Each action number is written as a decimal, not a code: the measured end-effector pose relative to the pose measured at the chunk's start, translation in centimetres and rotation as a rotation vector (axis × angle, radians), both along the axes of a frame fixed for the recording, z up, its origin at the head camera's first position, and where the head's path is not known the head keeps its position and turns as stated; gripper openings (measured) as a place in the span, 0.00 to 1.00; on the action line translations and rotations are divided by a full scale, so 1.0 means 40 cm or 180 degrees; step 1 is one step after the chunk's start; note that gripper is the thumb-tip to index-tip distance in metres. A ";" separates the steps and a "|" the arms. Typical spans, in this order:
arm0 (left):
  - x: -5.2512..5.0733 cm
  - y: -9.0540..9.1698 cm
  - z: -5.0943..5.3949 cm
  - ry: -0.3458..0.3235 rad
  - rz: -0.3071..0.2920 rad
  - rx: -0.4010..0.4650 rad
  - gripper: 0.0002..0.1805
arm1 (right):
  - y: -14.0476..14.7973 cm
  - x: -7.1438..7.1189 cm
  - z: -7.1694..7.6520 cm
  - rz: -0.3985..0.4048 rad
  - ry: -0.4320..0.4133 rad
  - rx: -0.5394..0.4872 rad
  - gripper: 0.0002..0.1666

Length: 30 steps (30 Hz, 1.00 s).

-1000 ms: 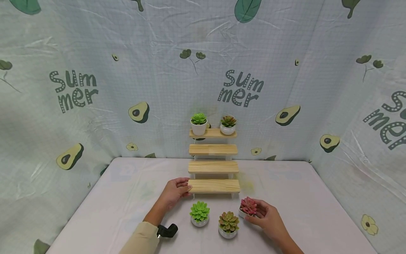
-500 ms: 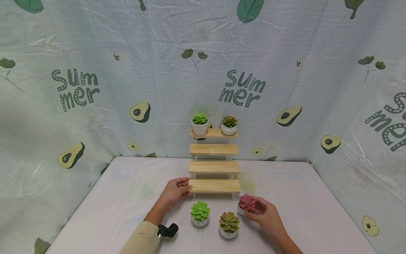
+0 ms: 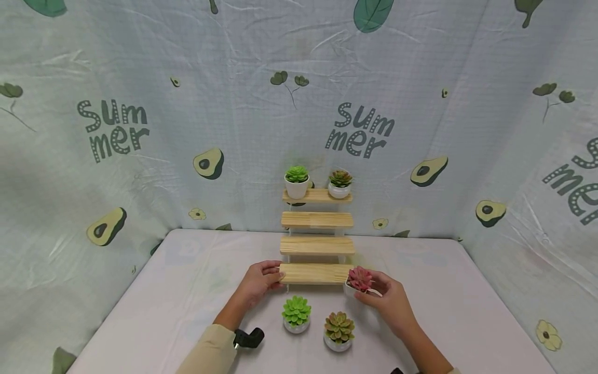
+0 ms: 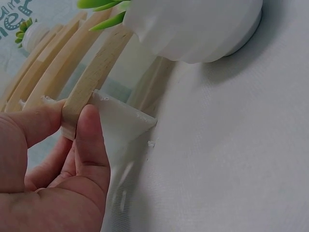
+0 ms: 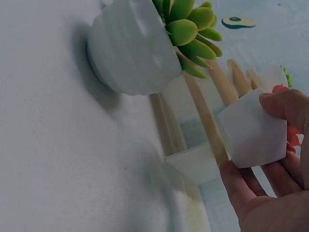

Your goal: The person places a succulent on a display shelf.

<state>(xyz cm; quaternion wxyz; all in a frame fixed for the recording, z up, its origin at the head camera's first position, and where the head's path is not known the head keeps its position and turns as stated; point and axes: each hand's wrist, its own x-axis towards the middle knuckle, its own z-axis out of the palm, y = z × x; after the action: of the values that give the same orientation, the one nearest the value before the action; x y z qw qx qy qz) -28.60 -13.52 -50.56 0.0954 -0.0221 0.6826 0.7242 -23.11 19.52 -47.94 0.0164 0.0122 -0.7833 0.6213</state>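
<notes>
With my left hand [image 3: 256,284] I am pinching the left end of the bottom step [image 3: 312,274], thumb and fingers closed on the wood. With my right hand [image 3: 391,304] I am gripping the white pot [image 5: 253,133] of the red plant [image 3: 359,279], thumb on one side, fingers on the other. The red plant is sitting in that grip by the right end of the bottom step; whether pot and wood are touching, I cannot tell.

The pot's edge could be catching on the step's end, I judge, if I am bringing it in too low; that would be jolting the rack and rocking the tall pot [image 3: 296,188] on the top step [image 3: 318,196]. My left pinch is steadying only one end, so a knock at the other could be twisting the rack. The green plant [image 3: 296,310] and olive plant [image 3: 339,327] are standing close in front, where a dropping wrist could be brushing them.

The red plant's pot is showing flat, angled facets, smooth and perhaps slippery; the green plant's is looking rounder. Its leaves are spreading in a plump rosette. The steps are showing straight pale grain, and a translucent support [image 4: 123,115] is bracing the bottom one, white specks dotting its edge.
</notes>
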 end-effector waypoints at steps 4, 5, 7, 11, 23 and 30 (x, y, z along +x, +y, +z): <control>0.000 -0.001 0.000 0.0011 -0.0009 0.0000 0.23 | -0.008 -0.008 0.021 0.0013 0.0028 0.0018 0.36; 0.000 -0.001 0.000 0.0014 -0.0012 0.0004 0.23 | -0.010 -0.009 0.025 0.0017 0.0034 0.0014 0.36; 0.000 -0.001 0.000 0.0028 -0.0023 0.0010 0.23 | -0.015 -0.014 0.033 0.0030 0.0040 0.0012 0.36; 0.002 -0.002 -0.001 0.0050 -0.0045 0.0030 0.24 | -0.025 -0.024 0.050 0.0073 0.0091 0.0091 0.37; 0.000 0.001 -0.002 0.0025 -0.0023 0.0038 0.23 | -0.062 -0.070 0.084 0.0222 0.0258 0.0150 0.39; 0.002 0.001 -0.002 -0.0016 0.0016 0.0010 0.23 | -0.092 -0.098 0.103 0.0333 0.0360 0.0037 0.37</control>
<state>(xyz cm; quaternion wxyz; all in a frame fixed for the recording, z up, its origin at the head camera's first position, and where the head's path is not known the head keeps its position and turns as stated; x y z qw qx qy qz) -28.53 -13.50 -50.64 0.0953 -0.0255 0.6811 0.7255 -27.05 15.84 -43.81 0.0280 0.0883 -0.7830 0.6150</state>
